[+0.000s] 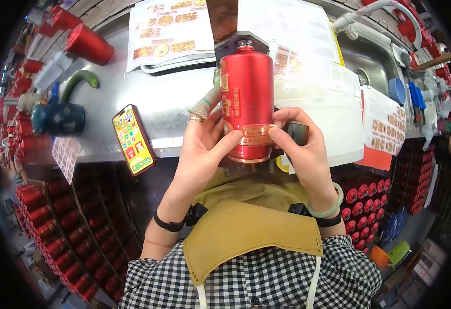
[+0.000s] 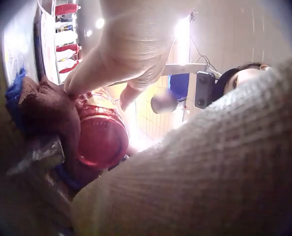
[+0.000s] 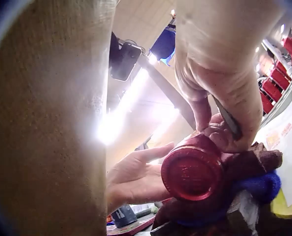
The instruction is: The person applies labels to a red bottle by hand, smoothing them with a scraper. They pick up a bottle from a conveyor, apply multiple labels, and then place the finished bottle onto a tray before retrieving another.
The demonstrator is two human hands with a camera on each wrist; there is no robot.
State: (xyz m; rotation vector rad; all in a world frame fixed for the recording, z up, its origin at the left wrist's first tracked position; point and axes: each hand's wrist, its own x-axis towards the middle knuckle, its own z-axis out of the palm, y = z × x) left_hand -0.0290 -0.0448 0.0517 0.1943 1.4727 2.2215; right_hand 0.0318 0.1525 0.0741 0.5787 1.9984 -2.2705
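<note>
Bench [image 1: 166, 95], metal: extends beyond red bottle [image 1: 259, 87] and to either side of it.

Rack [image 1: 55, 226], filled with red containers: below and left of the bottle.

Sink [image 1: 372, 54]: beyond the bottle, to its right.

Printed sheets [image 1: 176, 36], stacked: beyond the bottle, to its left.

Red bottle, one, glossy: at the near edge of the bench, base facing the person, neck pointing away; dark cloth [image 3: 264, 157] sits against its underside. Judged stiff, slick and apt to roll; its finish would probably scuff or dent. Weight and fill cannot be told. Best held round the lower body from both sides, fingers behind as support, thumbs free for the front; the narrow neck looks a poorer hold.

Red canister [image 1: 89, 44]: well to the left of the bottle, tilted.

Left hand [image 1: 202, 149]: at the bottle's left flank, grip closed about the lower body, fingers behind, thumb pressing the front.

Right hand [image 1: 310, 154]: at the bottle's right flank, grip curled round a small dark piece, thumb pressing the bottle's front.

Blue-green mug [image 1: 58, 121]: well left of the bottle.

Phone [image 1: 133, 139], screen lit: left of the bottle, near the left hand.

Gold strip [image 1: 255, 135]: across the bottle's lower front, between the thumbs; probably thin and easily creased.

Dark piece [image 1: 298, 133], flat-looking: just right of the bottle, in the right hand; use unclear.
</note>
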